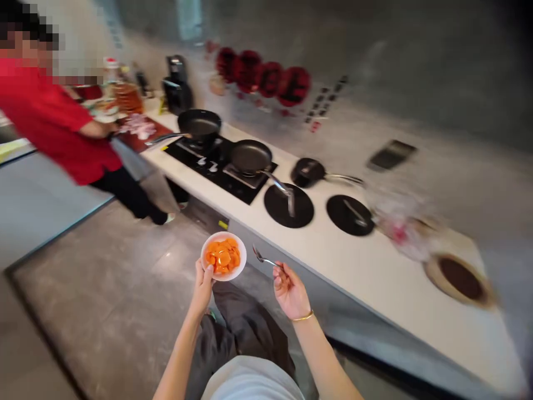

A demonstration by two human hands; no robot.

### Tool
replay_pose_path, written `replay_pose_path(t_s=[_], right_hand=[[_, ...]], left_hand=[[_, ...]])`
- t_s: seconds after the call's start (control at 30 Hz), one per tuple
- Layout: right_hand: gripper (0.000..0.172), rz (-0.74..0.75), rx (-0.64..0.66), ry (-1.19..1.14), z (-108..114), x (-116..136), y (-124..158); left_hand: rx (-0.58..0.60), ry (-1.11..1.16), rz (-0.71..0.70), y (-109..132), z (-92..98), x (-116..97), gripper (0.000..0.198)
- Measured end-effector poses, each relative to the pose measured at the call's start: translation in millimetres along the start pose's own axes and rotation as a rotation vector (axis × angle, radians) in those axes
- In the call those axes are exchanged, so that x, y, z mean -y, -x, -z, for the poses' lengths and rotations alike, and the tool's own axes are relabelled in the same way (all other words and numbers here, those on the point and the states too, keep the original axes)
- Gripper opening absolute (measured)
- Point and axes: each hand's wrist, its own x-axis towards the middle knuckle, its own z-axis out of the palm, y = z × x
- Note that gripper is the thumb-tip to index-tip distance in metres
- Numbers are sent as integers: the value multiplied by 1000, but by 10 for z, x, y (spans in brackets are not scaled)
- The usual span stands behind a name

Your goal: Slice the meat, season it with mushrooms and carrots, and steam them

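Just off the white counter's (333,250) front edge, the left hand (202,286) grips a white bowl (224,256) of orange slices; the right hand (289,289) pinches a fork (263,258), tines pointing left toward the bowl, just beside it.

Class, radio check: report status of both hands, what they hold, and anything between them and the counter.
Left hand holding bowl of orange slices. Right hand holding fork. Both short of the counter; nothing between.
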Motion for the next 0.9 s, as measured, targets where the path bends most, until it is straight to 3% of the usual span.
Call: replay_pose_path(t_s=[0.17,0.33,0.4,0.5,0.6,0.67,0.77,0.9], right_hand=[[32,339,-282,253,884,511,626],[23,592,-502,642,2121,672,1029],[23,635,-643,567,2717,706,1072],[26,696,-937,249,3711,874,994],[36,706,-1144,30,4803,1144,807],[44,665,-1221,38,5519,1306,666],[50,615,-1303,214,6432,1452,481],[48,504,-1308,457,7214,1476,337]], left_hand=[[308,-33,98,195,-1171,266,41],[508,-38,163,351,-2536,818,46],[537,-20,170,431,-3147,1091,48],[575,31,188,643,-4036,1441,53],[592,65,218,931,-4738,1654,59],[568,61,232,1103,-5052,1736,62],[513,38,248,1262,-5308,1841,64],[461,12,241,1306,-5433,2002,60]])
